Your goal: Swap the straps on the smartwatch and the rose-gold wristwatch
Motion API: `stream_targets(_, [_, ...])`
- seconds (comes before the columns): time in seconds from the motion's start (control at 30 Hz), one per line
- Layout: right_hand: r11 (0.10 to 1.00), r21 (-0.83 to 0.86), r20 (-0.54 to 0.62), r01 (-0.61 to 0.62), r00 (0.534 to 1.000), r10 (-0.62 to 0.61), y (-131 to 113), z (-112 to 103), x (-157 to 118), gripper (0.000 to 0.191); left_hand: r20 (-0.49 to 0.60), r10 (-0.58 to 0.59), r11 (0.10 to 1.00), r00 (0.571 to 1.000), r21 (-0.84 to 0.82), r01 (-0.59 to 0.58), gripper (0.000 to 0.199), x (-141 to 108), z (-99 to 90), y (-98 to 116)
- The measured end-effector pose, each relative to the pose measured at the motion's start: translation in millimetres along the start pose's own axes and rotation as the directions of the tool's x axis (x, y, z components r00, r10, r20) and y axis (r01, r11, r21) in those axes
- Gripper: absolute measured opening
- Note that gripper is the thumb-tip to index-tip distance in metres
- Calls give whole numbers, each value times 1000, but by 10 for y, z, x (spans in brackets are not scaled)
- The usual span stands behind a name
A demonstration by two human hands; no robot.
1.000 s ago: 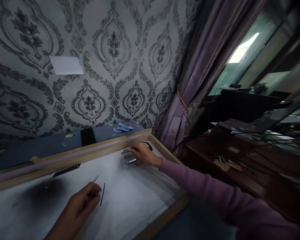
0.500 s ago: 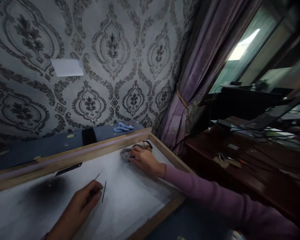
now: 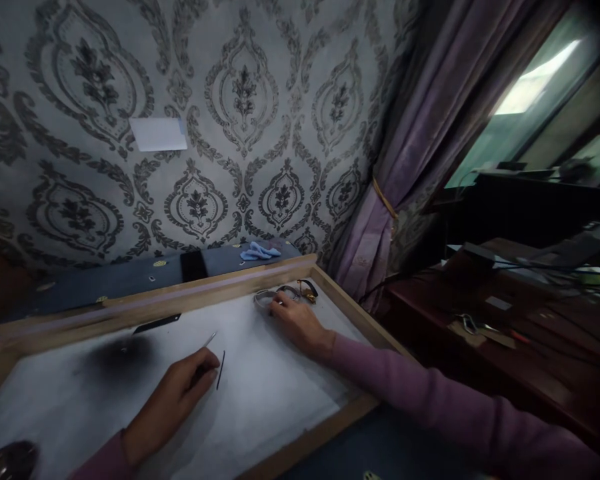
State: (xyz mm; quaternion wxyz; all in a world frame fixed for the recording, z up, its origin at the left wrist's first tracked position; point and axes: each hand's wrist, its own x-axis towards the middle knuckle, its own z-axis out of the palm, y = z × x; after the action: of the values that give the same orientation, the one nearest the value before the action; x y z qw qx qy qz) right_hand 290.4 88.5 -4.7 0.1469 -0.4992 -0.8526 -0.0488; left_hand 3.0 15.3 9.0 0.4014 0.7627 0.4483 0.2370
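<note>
A shallow wooden frame (image 3: 347,303) surrounds a white surface (image 3: 250,400). My left hand (image 3: 187,380) is closed over its middle, with a thin pointed tool (image 3: 211,338) sticking out past the fingers. A thin dark strip (image 3: 221,370) lies just right of those fingertips. Near the far right corner, my right hand (image 3: 297,322) has its fingers closed at a grey ring-shaped band (image 3: 264,299); its fingertips hide what they pinch. A gold-and-black item (image 3: 308,291) lies beyond it. A black flat strip (image 3: 157,324) rests near the far rail.
A blue cloth (image 3: 260,251) lies on the dark blue surface behind the frame. To the right, a reddish table (image 3: 430,313) bears cables, papers and a metal tool (image 3: 469,325). A dark round object (image 3: 15,460) shows at the bottom left. A tied curtain (image 3: 365,247) hangs behind.
The view has turned left, so things appear farther right and the dark round object has come into view. My right hand has drawn slightly back from the band. My left hand keeps its pose.
</note>
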Motion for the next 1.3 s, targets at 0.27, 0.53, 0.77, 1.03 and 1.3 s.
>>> stream_targets(0.27, [988,74,-204,138,972,-121,-1,49,-53,25,-76,98,981,992,178,-84,10,16,17,61])
stream_targets(0.53, [932,91,-294,351,904,-311,-112,76,-18,29,-93,148,910,985,404,-99,16,-148,-75,360])
stream_targets(0.77, [907,88,-331,413,870,-364,-232,-4,11,23,-319,219,868,922,495,-35,14,-521,-389,531])
stream_targets(1.03, [838,339,-349,427,885,-309,-498,-184,28,16,-637,-73,820,767,399,410,20,-1476,-1156,185])
stream_targets(1.3, [692,502,-321,519,855,-408,-1078,-363,138,15,-563,-329,718,759,373,588,30,-1862,-1026,97])
